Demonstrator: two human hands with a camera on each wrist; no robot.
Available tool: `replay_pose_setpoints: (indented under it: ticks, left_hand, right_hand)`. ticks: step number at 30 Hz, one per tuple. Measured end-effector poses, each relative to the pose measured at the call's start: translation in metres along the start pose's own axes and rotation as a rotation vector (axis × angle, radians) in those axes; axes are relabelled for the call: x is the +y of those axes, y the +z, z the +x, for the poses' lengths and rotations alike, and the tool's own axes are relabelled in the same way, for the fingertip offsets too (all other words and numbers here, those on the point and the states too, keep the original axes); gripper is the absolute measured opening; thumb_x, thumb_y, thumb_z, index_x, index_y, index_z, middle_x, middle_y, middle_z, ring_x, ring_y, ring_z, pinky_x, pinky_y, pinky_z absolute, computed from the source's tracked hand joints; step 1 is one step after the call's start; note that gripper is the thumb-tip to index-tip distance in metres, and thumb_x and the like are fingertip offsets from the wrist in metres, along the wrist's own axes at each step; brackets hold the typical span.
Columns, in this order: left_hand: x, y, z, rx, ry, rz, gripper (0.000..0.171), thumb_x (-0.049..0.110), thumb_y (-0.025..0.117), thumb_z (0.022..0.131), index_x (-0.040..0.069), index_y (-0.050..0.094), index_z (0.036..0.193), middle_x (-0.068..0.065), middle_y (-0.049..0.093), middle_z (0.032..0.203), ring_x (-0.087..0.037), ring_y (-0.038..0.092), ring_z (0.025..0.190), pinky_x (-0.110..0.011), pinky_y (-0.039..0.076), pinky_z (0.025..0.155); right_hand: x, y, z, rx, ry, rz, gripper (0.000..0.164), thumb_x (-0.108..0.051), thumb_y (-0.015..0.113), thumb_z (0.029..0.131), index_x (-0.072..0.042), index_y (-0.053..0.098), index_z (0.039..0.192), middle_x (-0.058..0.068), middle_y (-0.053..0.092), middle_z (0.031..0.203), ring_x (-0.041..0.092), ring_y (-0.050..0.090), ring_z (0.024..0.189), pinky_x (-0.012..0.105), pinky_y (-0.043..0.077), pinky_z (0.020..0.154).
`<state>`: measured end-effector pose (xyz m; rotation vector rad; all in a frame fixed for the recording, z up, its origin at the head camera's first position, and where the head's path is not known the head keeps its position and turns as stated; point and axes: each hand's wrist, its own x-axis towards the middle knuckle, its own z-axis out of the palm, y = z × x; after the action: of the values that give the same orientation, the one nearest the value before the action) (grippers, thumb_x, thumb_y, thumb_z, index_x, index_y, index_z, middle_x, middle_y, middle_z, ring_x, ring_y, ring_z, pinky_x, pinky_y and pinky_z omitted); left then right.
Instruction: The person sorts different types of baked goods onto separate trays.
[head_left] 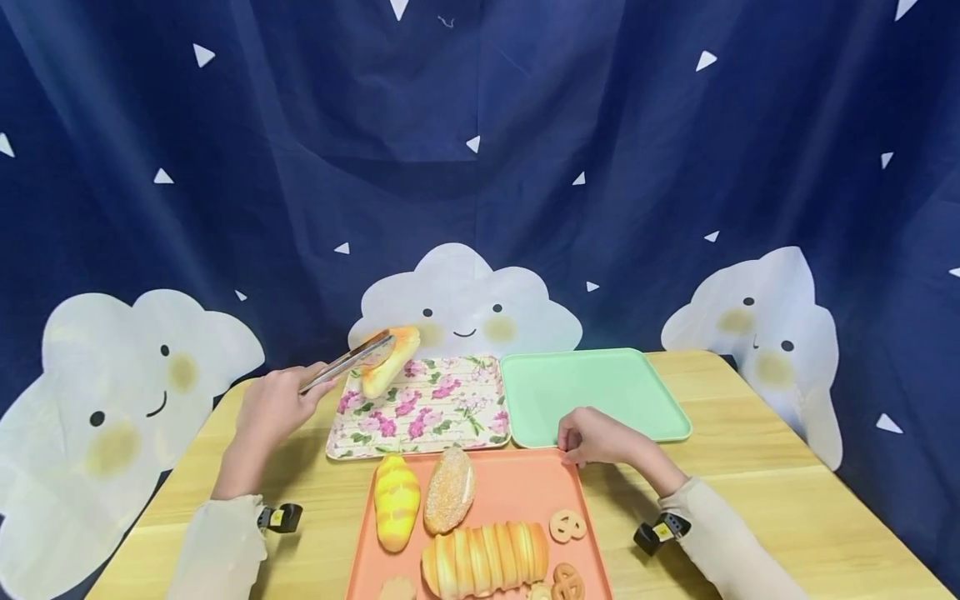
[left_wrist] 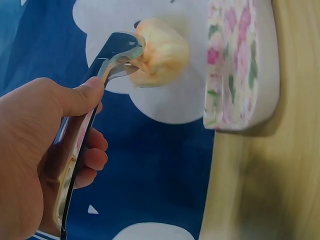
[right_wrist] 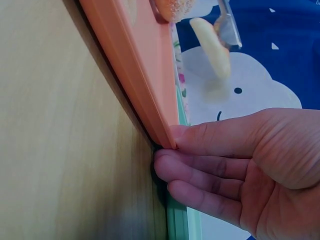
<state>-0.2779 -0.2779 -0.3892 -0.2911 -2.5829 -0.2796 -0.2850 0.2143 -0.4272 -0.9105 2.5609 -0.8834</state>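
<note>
My left hand [head_left: 277, 406] grips metal tongs [head_left: 347, 360], thumb on one arm and fingers curled round the other. Between the tong tips is a pale, golden-topped bread roll [head_left: 390, 363], held in the air over the left part of the flowered tray [head_left: 450, 408]. In the left wrist view the roll [left_wrist: 165, 52] appears beyond the tong ends. My right hand [head_left: 600, 437] pinches the far right corner of the orange tray [head_left: 517, 479], thumb on top and fingers below, as the right wrist view shows.
A yellow bread [head_left: 397, 502], a seeded roll [head_left: 450, 492], a ridged loaf [head_left: 486, 560] and pretzel cookies [head_left: 567, 526] lie on the orange tray. Beside the flowered tray sits a green tray [head_left: 592, 392]. A dark blue curtain [head_left: 480, 200] hangs behind the wooden table [head_left: 765, 475].
</note>
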Motion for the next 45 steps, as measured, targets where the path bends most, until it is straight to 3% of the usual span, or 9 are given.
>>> replay_pose_setpoints:
  ticks: [12,15,20,30,45]
  left_hand:
    - [-0.024,0.004,-0.008,-0.016,0.005,0.041,0.025,0.035,0.076,0.09,0.018,0.076,0.107,-0.002,0.059,0.063,-0.02,0.044,0.05,-0.039,0.035,0.046]
    - [-0.027,0.006,-0.01,-0.034,0.002,0.049,0.026,0.035,0.076,0.09,0.017,0.077,0.109,-0.005,0.063,0.066,-0.021,0.046,0.052,-0.04,0.037,0.047]
    - [-0.028,0.008,-0.01,-0.083,-0.021,0.028,0.033,0.036,0.074,0.091,0.017,0.077,0.117,-0.012,0.075,0.086,-0.026,0.059,0.061,-0.046,0.045,0.054]
    - [-0.025,0.008,-0.009,-0.198,-0.033,0.051,0.042,0.039,0.073,0.092,0.012,0.074,0.124,-0.014,0.07,0.081,-0.026,0.056,0.062,-0.045,0.044,0.054]
    - [-0.029,0.007,-0.01,-0.207,-0.05,0.043,0.044,0.041,0.072,0.091,0.013,0.074,0.125,-0.012,0.069,0.078,-0.024,0.055,0.06,-0.043,0.043,0.052]
  right_hand:
    - [-0.001,-0.002,0.0,-0.001,0.012,0.014,0.011,0.007,0.075,0.084,-0.001,0.067,0.082,0.01,0.068,0.064,0.023,0.064,0.054,0.019,0.043,0.051]
    - [-0.001,-0.001,0.0,-0.006,0.009,0.021,0.01,0.006,0.075,0.084,0.0,0.067,0.082,0.011,0.068,0.064,0.022,0.064,0.053,0.02,0.043,0.052]
    - [-0.001,-0.001,0.001,-0.011,0.01,0.014,0.011,0.006,0.075,0.085,-0.001,0.067,0.082,0.011,0.068,0.065,0.022,0.064,0.053,0.02,0.044,0.052]
    - [-0.002,-0.002,0.0,-0.014,0.018,0.017,0.011,0.004,0.076,0.086,-0.001,0.067,0.082,0.011,0.068,0.065,0.023,0.065,0.054,0.02,0.044,0.052]
    - [0.001,-0.001,0.002,-0.012,0.02,0.025,0.011,0.006,0.074,0.085,-0.001,0.067,0.081,0.011,0.068,0.064,0.024,0.064,0.054,0.02,0.044,0.052]
